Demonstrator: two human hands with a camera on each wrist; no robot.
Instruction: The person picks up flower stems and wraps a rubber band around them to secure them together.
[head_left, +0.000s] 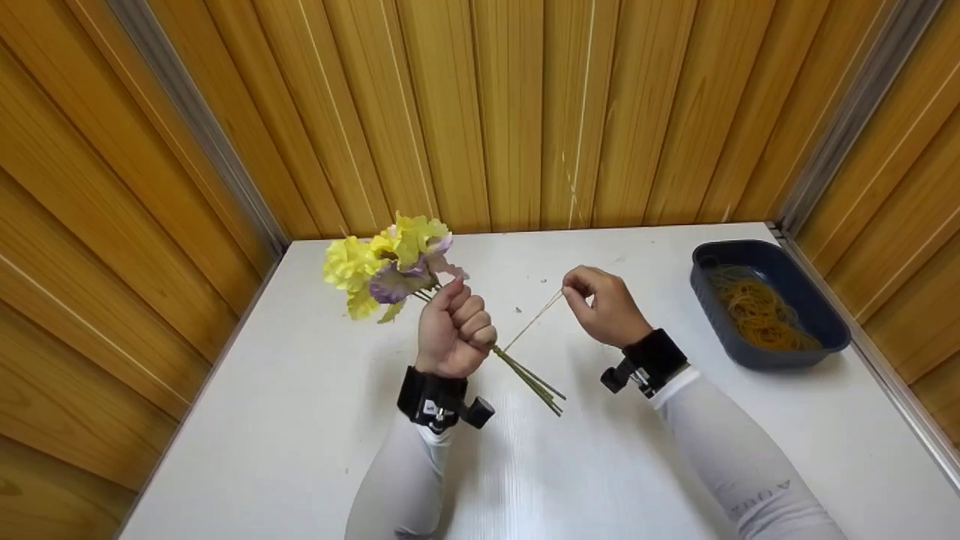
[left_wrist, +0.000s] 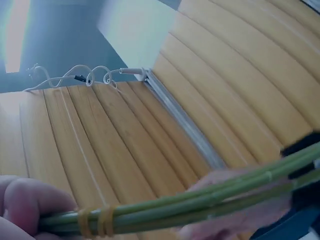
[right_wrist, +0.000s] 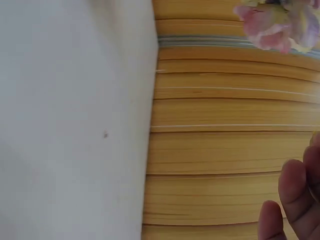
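The left hand is clenched in a fist around a bunch of green stems, held above the white table near its middle. From the fist, the yellow and purple flowers are carried toward 11 o'clock, while the bare stem ends are pointed toward 4 o'clock. In the left wrist view two turns of a rubber band are seen wrapped around the stems, just beside the fingers.

At 3 o'clock of the fist, near it but apart, the right hand is held with thumb and fingertips pinched on a stretched strand of the band — the strand is drawn taut down toward the stems below the left fist. In the right wrist view only fingertips are shown.

Farther out at 3 o'clock, near the table's right edge, a dark blue tray is set — a heap of rubber bands is held in it. The table is enclosed by wooden panel walls.
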